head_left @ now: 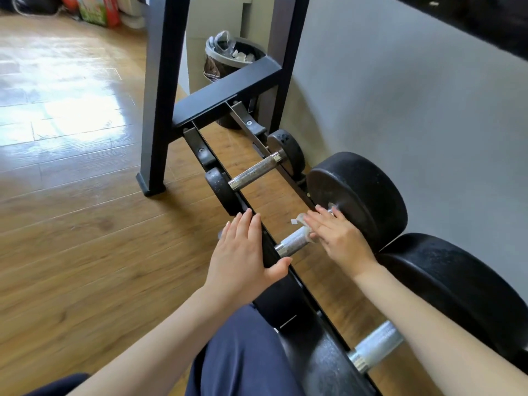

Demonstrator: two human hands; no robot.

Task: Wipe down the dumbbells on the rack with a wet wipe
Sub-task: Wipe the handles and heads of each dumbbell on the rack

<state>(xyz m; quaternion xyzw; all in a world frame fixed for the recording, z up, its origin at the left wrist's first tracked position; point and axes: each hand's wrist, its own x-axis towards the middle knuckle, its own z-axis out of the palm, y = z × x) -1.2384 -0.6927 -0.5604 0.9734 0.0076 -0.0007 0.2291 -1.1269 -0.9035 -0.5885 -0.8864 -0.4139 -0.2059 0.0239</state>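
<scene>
Your right hand (335, 238) presses the wet wipe (303, 220), fingers nearly straight, onto the middle dumbbell's handle (293, 242), which runs left-right across the rack (303, 192); your left hand (245, 252) lies flat on its near-left head.

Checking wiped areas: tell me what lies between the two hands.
In the head view, the middle dumbbell's knurled metal handle spans the gap between the left hand and right hand, wood floor beneath.
</scene>
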